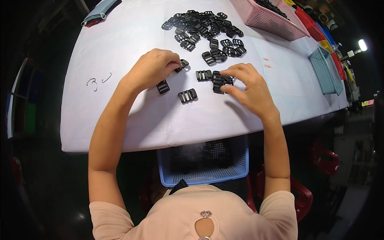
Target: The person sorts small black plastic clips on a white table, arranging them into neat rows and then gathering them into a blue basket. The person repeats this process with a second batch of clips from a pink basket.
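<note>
My left hand (154, 66) pinches a black plastic strap buckle (184, 63) between thumb and fingertips; the fingers cover part of it. Just below that hand, a loose buckle (163, 87) lies on the white-covered table (100, 116). My right hand (254, 90) has its thumb and forefinger at the two ends of a black buckle (228, 79), partly hidden behind the fingers. Against this one stands another buckle (217, 82), and a further buckle (204, 75) lies flat to its left. Between my hands, nearer me, rests a single slotted buckle (187, 96).
A large heap of black buckles (200, 26) covers the far middle of the table, with a smaller cluster (216, 55) in front. Pink (268, 22) and teal (326, 72) baskets stand at the right. Below the near edge is a blue crate (204, 176). Folded cloth (100, 12) lies far left.
</note>
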A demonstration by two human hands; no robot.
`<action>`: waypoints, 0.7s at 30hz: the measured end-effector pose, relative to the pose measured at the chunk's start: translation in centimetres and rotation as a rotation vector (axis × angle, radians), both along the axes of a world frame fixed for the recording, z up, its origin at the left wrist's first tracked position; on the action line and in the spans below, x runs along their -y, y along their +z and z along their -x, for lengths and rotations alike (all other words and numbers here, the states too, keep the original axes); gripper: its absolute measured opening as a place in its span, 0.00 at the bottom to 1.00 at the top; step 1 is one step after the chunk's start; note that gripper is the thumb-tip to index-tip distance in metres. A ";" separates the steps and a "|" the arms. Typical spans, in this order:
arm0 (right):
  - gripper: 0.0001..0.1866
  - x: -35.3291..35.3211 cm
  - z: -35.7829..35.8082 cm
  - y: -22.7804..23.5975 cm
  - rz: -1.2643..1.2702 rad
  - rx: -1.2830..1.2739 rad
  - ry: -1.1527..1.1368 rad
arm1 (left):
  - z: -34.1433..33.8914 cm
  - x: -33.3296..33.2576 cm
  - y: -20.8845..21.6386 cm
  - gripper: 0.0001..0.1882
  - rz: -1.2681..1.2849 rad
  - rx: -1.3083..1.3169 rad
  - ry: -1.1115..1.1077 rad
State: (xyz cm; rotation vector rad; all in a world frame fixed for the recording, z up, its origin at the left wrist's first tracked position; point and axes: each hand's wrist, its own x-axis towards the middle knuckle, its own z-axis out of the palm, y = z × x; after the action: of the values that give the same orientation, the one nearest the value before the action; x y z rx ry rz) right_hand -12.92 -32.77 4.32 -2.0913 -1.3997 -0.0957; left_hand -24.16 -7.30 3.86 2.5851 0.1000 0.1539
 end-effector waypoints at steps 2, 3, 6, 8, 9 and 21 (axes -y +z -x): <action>0.16 -0.2 0.6 -1.1 -0.010 0.040 0.003 | -0.1 0.3 0.2 0.08 -0.032 -0.004 0.002; 0.16 -0.4 0.3 -1.6 -0.025 0.011 -0.031 | -0.1 0.5 0.2 0.08 -0.049 -0.006 0.004; 0.16 -0.9 -0.4 -1.7 -0.008 0.059 -0.010 | -0.1 1.0 -0.3 0.10 -0.105 0.135 -0.035; 0.15 -1.3 -0.4 -1.2 0.147 0.044 -0.014 | 0.0 1.2 -0.8 0.12 -0.094 0.154 -0.035; 0.15 -1.5 -0.4 -1.0 0.224 0.037 -0.015 | 0.0 1.2 -0.8 0.13 -0.088 0.163 -0.035; 0.14 2.0 4.8 -2.5 -0.135 0.294 0.064 | -0.3 2.8 1.3 0.10 0.244 -0.246 0.115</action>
State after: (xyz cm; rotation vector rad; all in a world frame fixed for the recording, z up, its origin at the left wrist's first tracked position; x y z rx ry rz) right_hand -17.72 -34.80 1.85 -1.9763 -1.5811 -0.4745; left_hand -23.89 -10.11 5.21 2.3439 0.3369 -0.1289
